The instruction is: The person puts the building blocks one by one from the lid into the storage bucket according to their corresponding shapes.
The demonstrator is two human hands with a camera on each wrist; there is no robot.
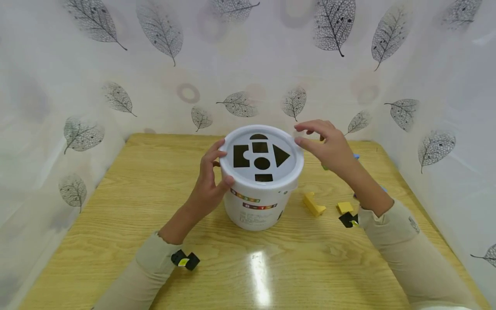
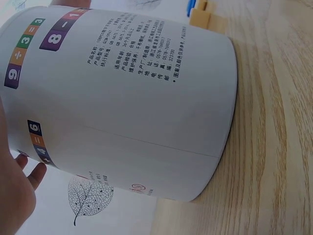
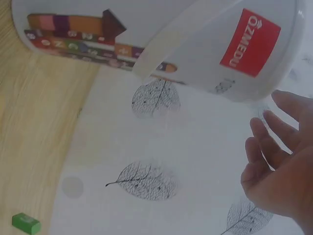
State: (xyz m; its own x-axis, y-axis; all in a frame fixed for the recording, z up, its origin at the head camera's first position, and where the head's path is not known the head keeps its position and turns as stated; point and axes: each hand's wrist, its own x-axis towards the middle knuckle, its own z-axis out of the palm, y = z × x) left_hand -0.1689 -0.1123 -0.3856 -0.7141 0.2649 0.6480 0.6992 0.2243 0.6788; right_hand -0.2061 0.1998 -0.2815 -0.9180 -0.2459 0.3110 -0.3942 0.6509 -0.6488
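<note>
In the head view a white bucket (image 1: 252, 211) stands upright on the table. Its white lid (image 1: 228, 172) has dark cut-outs, among them a triangle, a circle and a notched square. My left hand (image 1: 209, 181) grips the bucket's left side at the rim, thumb in front and fingers farther back. My right hand (image 1: 325, 144) is at the lid's right edge, thumb and index finger apart. In the right wrist view its fingers are loosely bent beside the rim, with no held object discernible. The bucket's pale carrying handle (image 3: 171, 36) crosses its printed side there.
Right of the bucket lie a yellow notched block (image 1: 314, 204) and a yellow square block (image 1: 345, 207). Blue pieces (image 1: 356, 156) are partly hidden by the right arm. A green block (image 3: 26, 223) lies on the wooden table (image 1: 155, 181). Leaf-patterned curtains (image 1: 155, 99) enclose the table's back and sides.
</note>
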